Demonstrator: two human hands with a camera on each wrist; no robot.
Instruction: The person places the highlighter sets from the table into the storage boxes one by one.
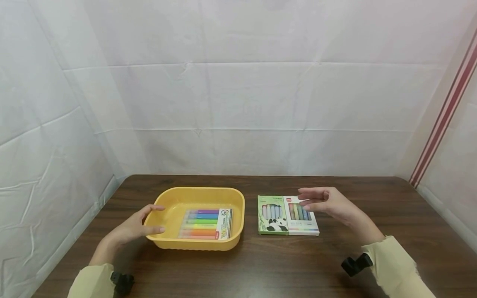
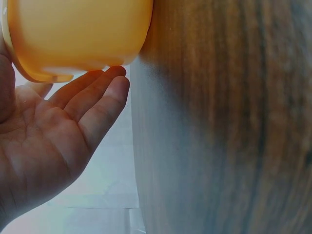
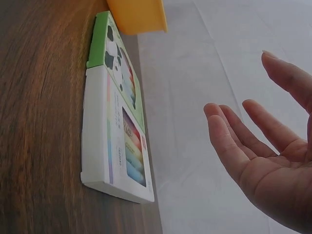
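Observation:
A yellow plastic tray (image 1: 238,215) stands on the left part of the table, with a clear pack of rainbow-coloured markers (image 1: 206,224) lying inside. At its left rim, my left hand (image 1: 132,225) holds the tray, thumb and index finger over the edge. In the left wrist view, other fingers (image 2: 100,100) touch the outer wall. To the right lie a green panda box (image 1: 273,215) and a white box (image 1: 301,227), side by side, both with windows showing coloured pens. My right hand (image 1: 329,203) hovers over the white box's right side, fingers apart from it and holding nothing.
Dark wood-grain table (image 1: 275,265) lies beneath everything. White sheeting (image 1: 246,99) hangs behind and along both sides, with a red stripe (image 1: 447,107) on the right. Black wrist cameras (image 1: 356,264) sit by both cuffs.

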